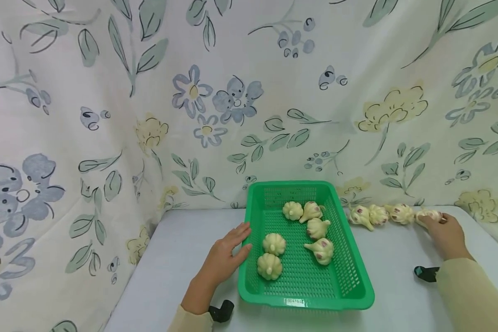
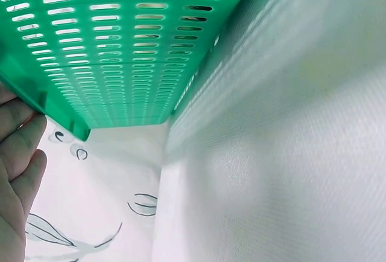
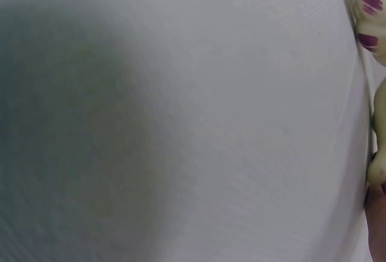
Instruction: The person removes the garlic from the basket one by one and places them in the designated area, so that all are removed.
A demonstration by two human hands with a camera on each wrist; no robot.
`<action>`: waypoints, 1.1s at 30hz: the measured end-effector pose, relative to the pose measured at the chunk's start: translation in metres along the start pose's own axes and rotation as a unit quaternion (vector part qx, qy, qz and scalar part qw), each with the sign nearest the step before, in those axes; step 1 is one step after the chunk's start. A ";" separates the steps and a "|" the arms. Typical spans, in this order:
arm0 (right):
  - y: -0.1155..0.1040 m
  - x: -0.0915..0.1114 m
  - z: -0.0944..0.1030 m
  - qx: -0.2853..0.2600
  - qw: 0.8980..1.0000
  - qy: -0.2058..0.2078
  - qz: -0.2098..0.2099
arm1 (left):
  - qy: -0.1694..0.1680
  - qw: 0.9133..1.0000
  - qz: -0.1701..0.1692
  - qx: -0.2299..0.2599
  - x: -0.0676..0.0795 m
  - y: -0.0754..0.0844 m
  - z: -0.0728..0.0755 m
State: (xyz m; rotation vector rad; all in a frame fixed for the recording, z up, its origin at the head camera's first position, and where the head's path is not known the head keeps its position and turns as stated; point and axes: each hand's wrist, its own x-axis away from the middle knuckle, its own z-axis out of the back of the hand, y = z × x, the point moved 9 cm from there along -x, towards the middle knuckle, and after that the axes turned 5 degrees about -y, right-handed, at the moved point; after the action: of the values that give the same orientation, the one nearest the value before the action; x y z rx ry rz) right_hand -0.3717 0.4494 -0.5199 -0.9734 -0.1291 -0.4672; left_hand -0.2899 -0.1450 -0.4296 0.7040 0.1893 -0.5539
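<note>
A green perforated plastic basket (image 1: 303,295) holds several garlic bulbs (image 1: 274,244), some with purple streaks. My left hand (image 1: 222,258) rests against its left rim, fingers nearly straight; in the left wrist view the fingers (image 2: 18,120) touch the rim's edge. Right of the basket, more garlic bulbs (image 1: 401,214) lie in a row along the table's back. At the row's right end, my right hand (image 1: 448,235) grips a garlic bulb (image 1: 428,216), partly hidden by the fingers. The right wrist view catches only part of a purple-streaked bulb (image 3: 371,17) and some skin at its right edge.
A white-covered table (image 1: 182,249) lies under everything. Behind it and at the left hangs a floral curtain (image 1: 249,115). A black wrist-camera mount (image 1: 222,311) shows by the left wrist, and another (image 1: 426,274) by the right.
</note>
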 end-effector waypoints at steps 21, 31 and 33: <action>-0.014 0.005 0.003 0.048 0.998 0.006 0.047 | -0.001 1.000 0.009 0.012 0.000 -0.002 0.001; -0.010 0.007 0.002 0.055 0.998 0.004 0.016 | 0.000 1.000 0.007 0.006 -0.001 -0.003 -0.001; -0.007 0.005 0.001 0.052 0.999 -0.003 0.003 | -0.001 1.000 0.006 0.005 -0.001 -0.004 -0.001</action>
State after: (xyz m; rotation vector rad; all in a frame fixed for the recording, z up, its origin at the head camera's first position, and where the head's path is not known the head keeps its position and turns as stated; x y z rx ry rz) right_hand -0.3700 0.4456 -0.5123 -0.8726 -0.1552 -0.4477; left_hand -0.2927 -0.1463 -0.4321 0.7145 0.1815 -0.5449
